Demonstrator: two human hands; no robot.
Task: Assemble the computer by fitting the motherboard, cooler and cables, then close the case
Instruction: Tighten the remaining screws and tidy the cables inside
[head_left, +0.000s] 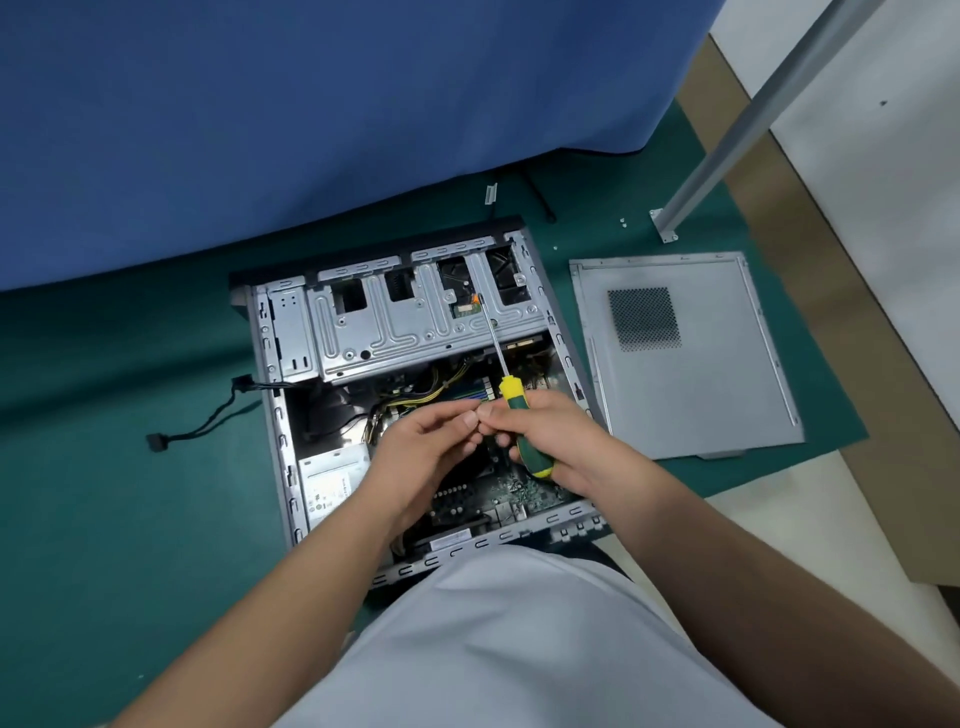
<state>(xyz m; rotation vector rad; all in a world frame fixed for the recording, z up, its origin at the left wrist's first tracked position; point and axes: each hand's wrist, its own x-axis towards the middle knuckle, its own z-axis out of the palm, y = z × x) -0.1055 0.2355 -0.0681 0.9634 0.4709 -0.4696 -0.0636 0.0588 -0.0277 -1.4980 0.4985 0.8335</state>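
Motherboard-fastening step, by judgement: right hand (550, 441) grips the screwdriver (514, 410); left hand (431, 441) fingertips pinch something unseen; next, seat a screw in the open case (270, 364).

The open computer case (415, 395) lies on the mat (130, 493). The side panel (680, 353) lies at its three o'clock. A loose cable (208, 421) lies at nine o'clock.

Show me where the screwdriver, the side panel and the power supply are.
screwdriver (525, 426): head view, green handle.
side panel (696, 395): head view, bare metal below the vent.
power supply (330, 486): head view, labelled top face.
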